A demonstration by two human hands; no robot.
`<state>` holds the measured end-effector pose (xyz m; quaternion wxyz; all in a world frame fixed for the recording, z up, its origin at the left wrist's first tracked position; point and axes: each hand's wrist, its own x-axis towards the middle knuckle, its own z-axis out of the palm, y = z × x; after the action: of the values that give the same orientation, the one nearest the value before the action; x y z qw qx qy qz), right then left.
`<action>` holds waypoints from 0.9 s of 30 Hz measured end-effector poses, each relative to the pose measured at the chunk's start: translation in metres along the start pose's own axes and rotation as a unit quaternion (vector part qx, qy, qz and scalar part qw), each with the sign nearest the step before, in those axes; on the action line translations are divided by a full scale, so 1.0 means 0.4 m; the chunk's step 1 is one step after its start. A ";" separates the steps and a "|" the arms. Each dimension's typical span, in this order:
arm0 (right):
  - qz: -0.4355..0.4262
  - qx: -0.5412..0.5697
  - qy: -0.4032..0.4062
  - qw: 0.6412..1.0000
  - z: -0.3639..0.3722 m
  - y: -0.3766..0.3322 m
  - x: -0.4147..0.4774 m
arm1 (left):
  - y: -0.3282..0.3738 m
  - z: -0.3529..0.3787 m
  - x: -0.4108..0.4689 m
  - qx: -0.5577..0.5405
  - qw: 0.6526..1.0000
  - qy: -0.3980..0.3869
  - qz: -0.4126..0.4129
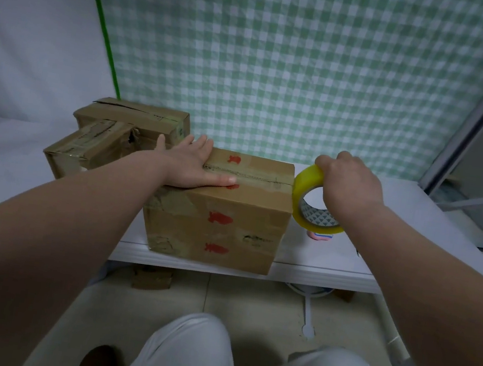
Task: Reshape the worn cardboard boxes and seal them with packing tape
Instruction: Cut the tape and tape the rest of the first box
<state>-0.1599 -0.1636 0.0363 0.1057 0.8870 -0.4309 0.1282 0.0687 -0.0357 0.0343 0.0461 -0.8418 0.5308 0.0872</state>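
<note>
Cardboard box (229,218) grip: your left hand (193,163) lies flat on its top at the left end. The fingers are straight and press along the centre seam (259,177), and none curl round the box.
Tape grip: your right hand (349,182) is curled over the top of the packing tape roll (304,188), fingers wrapped round its rim. It holds the roll on edge against or just beside the box's top right edge, right of centre in the frame.
Box position: centre of the frame, at the near edge of the white table (377,264), with the red-stamped front face toward you.
Step in hand: this looks like laying tape along the top seam. I cannot tell whether a fresh strip already runs from the roll toward your left hand.
Doing it well: put your palm's weight straight down so the two flaps meet flush. Hold the roll low and in line with the seam and draw the tape taut. Carry it over the right edge and down the side before you cut, then smooth from your fingertips toward the roll.
Watch: the box sits at the table's lip, so a sideways pull could slide it. The old tape patches on it are wrinkled, and new tape may bond poorly there.
Nearby: two more worn boxes sit at left centre. The front one (90,146) is near your left thumb, and the rear one (138,115) is behind it. A small pink object (319,236) lies on the table under the roll.
Backdrop: green checked cloth (284,49) across the upper frame.
</note>
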 end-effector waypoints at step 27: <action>0.029 -0.007 -0.016 0.999 -0.005 -0.006 -0.022 | 0.323 0.036 -0.018 -0.018 0.994 0.030 0.107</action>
<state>-0.1635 -0.1550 0.0351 0.1014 0.8751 -0.4592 0.1141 -0.0522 -0.0829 0.0237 0.0054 -0.7829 0.6175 0.0761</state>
